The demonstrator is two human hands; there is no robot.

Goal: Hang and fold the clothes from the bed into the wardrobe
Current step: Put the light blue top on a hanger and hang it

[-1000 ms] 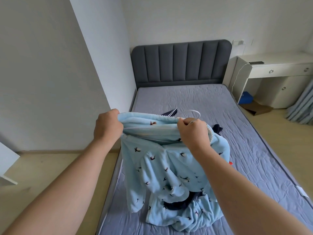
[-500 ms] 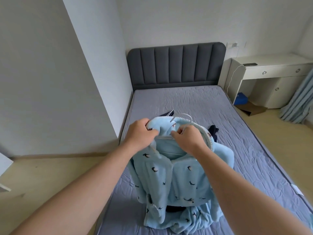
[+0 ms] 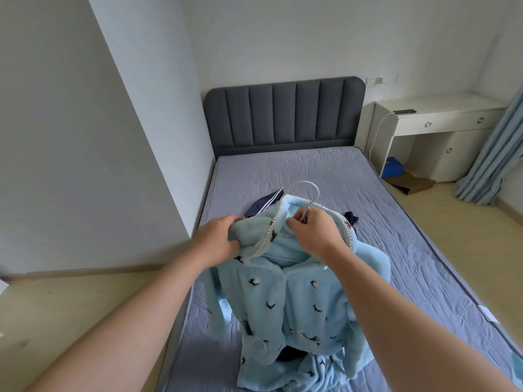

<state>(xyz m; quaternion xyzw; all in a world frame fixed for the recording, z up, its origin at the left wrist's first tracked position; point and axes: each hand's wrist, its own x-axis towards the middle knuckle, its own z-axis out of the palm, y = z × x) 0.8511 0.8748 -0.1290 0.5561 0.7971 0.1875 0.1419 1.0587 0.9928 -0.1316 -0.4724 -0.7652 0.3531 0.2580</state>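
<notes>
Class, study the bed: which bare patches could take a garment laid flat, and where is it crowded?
Free: the bed from the headboard down to the navy garment, and its strip on the desk side. Crowded: the near middle, heaped with the blue fleece top.

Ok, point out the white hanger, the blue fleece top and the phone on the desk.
white hanger (image 3: 305, 182), head view, top of its hook.
blue fleece top (image 3: 297, 295), head view, chest panel.
phone (image 3: 405, 111), head view, middle of its dark face.

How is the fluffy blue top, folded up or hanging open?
Hanging, not folded: the blue top droops toward the bed while the left hand grips its collar and the right hand pinches the white hanger poking out above.
</notes>
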